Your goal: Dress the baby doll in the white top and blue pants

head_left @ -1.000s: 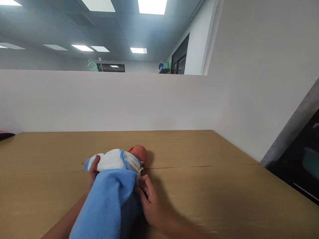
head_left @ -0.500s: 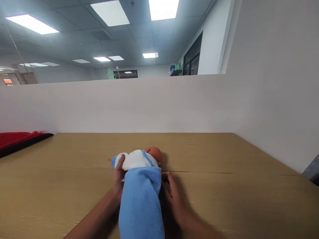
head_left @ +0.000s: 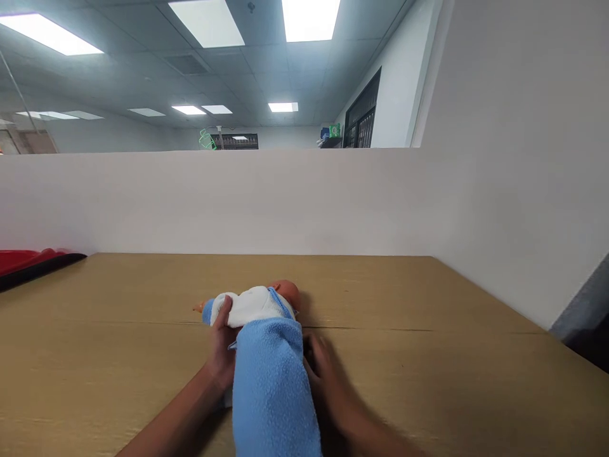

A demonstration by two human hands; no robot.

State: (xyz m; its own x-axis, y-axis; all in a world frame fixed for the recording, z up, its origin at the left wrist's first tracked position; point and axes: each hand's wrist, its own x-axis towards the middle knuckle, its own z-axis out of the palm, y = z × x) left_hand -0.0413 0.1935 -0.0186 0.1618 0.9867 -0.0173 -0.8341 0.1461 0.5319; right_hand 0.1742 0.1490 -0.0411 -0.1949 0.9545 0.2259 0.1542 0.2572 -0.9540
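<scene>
A small baby doll [head_left: 288, 293] lies on the wooden table [head_left: 428, 355], its body wrapped in a white cloth [head_left: 250, 306]. A blue fleece blanket [head_left: 271, 387] runs from the doll toward me. My left hand [head_left: 219, 346] grips the doll's wrapped lower end, thumb on the white cloth. My right hand [head_left: 323, 374] lies against the blanket's right side, its fingers curled at the blanket's edge and partly blurred.
White partition walls [head_left: 238, 203] close off the far and right sides of the table. A red and black object [head_left: 28, 263] lies at the far left edge. A dark grey object [head_left: 590, 324] shows at the right edge.
The view shifted right, then slightly back. My right hand slid from near the doll's head down along the blanket's right side. My left hand kept its grip on the doll.
</scene>
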